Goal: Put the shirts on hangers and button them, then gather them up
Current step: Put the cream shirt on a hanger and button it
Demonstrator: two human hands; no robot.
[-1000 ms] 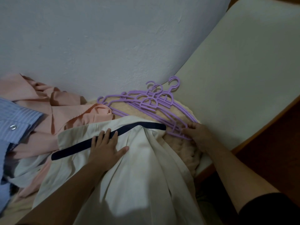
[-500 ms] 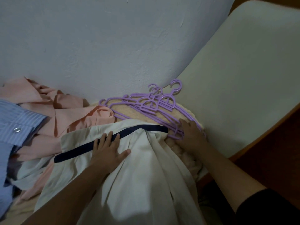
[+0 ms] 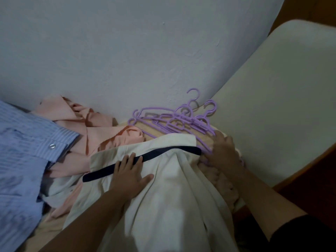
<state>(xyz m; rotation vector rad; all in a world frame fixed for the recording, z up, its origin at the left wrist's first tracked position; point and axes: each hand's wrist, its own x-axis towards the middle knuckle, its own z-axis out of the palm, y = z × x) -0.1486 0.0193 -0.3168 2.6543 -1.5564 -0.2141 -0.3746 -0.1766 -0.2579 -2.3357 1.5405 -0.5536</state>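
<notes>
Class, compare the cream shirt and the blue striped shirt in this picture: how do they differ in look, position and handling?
1. The cream shirt is plain with a dark navy band; the blue shirt is finely striped with a clear button showing.
2. The cream shirt lies in the middle, the blue shirt at the left edge.
3. The left hand rests flat on the cream shirt; no hand touches the blue shirt.
Neither shirt is on a hanger yet.

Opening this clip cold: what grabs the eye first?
A tangle of purple hangers by the wall, upper centre, with the right hand resting on their near end. Below, the left hand presses flat on a cream shirt with a dark collar band. Pink shirts and a blue striped shirt are heaped at left.
</notes>
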